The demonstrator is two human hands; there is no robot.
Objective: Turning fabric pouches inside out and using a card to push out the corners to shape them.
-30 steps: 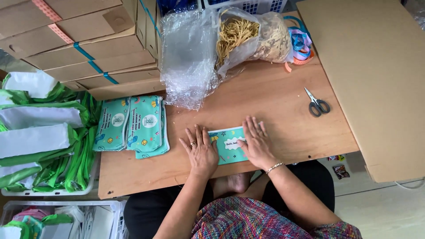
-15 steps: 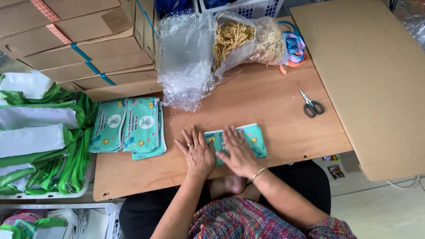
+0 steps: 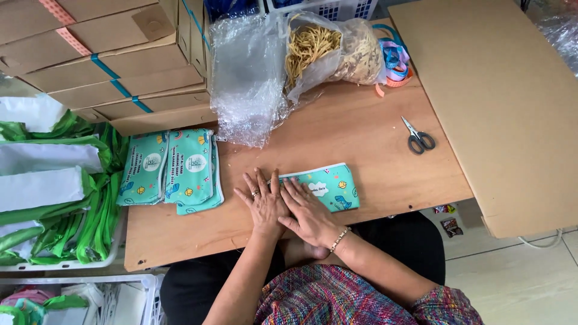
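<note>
A pouch [image 3: 328, 188] lies on the table [image 3: 361, 138], scissors [image 3: 417, 137] right, stacked pouches [image 3: 174, 168] left.

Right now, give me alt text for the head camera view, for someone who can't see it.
Seen from above, a person's left hand and right hand press flat on a teal printed pouch on a wooden table. A stack of matching pouches lies to the left, scissors to the right, and a bag of rubber bands behind.

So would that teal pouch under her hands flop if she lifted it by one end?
Probably. The teal zip pouch lies flat and thin under both hands, so it is likely soft fabric. Likely light, and it should slide easily on the wooden table.
</note>
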